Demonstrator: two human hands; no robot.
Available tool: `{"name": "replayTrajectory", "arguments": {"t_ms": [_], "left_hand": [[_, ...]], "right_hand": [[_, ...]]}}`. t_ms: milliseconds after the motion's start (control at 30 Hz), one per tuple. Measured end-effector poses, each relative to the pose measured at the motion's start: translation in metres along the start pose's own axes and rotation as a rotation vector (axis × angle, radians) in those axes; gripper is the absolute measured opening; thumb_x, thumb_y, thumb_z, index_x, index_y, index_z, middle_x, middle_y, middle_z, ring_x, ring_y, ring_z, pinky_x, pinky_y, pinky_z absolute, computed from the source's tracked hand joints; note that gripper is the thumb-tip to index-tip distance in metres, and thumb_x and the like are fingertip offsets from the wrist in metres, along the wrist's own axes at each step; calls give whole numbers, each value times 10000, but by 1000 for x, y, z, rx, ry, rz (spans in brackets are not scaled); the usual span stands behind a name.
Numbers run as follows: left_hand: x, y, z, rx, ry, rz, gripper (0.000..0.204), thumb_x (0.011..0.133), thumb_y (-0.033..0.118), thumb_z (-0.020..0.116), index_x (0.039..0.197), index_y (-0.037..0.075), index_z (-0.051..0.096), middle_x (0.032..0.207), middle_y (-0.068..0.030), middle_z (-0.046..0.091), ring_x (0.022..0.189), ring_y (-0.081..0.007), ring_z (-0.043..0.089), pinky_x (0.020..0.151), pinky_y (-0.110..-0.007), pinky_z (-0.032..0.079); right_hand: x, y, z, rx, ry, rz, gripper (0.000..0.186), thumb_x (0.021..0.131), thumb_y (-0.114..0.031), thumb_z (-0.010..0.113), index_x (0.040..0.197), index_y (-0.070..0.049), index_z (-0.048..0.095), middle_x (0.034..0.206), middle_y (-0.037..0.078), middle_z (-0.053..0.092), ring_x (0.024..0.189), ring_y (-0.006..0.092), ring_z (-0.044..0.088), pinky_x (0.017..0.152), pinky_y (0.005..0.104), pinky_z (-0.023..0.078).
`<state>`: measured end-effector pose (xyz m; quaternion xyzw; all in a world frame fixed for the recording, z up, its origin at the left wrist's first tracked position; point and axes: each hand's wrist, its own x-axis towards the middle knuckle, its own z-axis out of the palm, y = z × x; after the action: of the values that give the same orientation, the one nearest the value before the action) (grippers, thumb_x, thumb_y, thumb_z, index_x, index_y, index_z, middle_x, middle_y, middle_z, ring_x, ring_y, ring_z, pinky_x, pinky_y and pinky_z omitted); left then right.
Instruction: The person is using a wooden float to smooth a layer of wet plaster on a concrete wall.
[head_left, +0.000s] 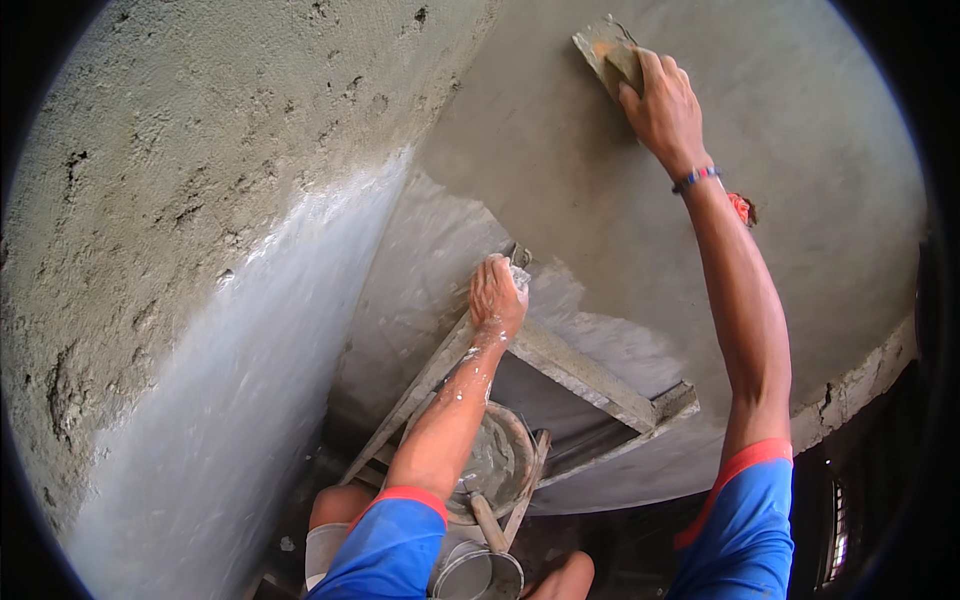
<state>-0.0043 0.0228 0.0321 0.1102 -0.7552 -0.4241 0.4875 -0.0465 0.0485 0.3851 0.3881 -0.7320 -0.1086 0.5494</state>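
Note:
My right hand (668, 110) is high up on the grey plastered wall (800, 120), gripping a plastering trowel (606, 55) whose flat blade lies against the surface. A band circles that wrist. Lower and to the left, my left hand (497, 298) is closed near the top of a wooden stand (580, 375). Whitish plaster smears its fingers and forearm. A small grey, curved bit shows just beyond the knuckles, and I cannot make out what is in the grip. Beneath my left arm sits a round basin (522, 450) of wet grey plaster (490, 455).
A rough wall (170, 150) with a smooth pale lower patch (270, 330) meets the plastered wall in a corner. A wooden-handled tool (487, 522) leans at the basin, above a metal bucket (505, 575). An orange-red fitting (740, 207) pokes from the wall near my right forearm.

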Motion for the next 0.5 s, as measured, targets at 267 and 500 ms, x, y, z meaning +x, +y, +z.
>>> {"name": "replayTrajectory", "arguments": {"t_ms": [267, 500], "left_hand": [[5, -10, -3, -21, 28, 6, 431, 745, 103, 754, 1092, 40, 506, 1085, -147, 591, 1033, -355, 582, 884, -463, 473], [5, -16, -2, 12, 60, 30, 478, 738, 104, 766, 1126, 21, 499, 1088, -167, 593, 1033, -377, 577, 904, -474, 470]], "right_hand": [[-147, -39, 21, -109, -490, -455, 443, 820, -87, 590, 1261, -84, 540, 1054, 107, 549, 998, 280, 543, 777, 377, 461], [-62, -29, -7, 54, -185, -167, 493, 824, -162, 672, 1286, -72, 524, 1114, 125, 572, 1056, 322, 558, 854, 451, 481]]}}
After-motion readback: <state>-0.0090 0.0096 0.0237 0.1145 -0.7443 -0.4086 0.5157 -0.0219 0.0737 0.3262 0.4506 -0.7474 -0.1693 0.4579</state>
